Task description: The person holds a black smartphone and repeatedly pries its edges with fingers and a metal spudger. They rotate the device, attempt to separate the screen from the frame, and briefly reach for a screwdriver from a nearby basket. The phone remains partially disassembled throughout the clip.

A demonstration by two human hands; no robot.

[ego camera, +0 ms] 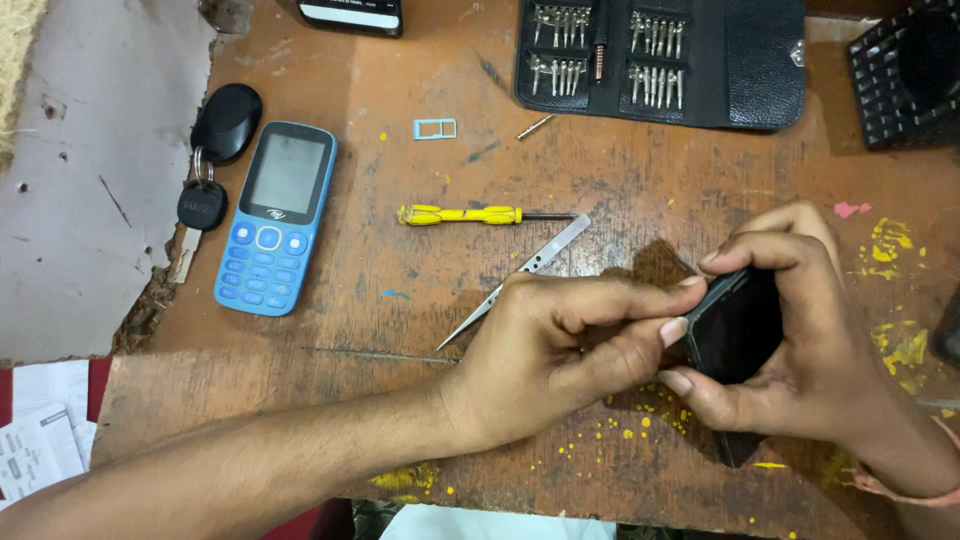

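Two hands meet over the worn brown wooden tabletop [620, 170], near its right side. The right hand [815, 330] wraps around a small black phone [735, 325] and holds it up on its edge. The left hand [560, 345] comes in from the left, and its thumb and fingers press on the left edge of the phone. So both hands are together, closed on the same phone. It may be a back cover they are pressing on, but the view is too dark to tell.

Just behind the left hand lies a thin silver metal tweezer [540, 262], partly hidden by it. Beside its far tip lies a little yellow screwdriver [470, 214]. Farther back sit a tiny light blue card tray [435, 128] and an open black case of small metal bits [660, 60]. Well off to the left lies a blue keypad phone [275, 217], with a black key fob and key [210, 165] next to it.
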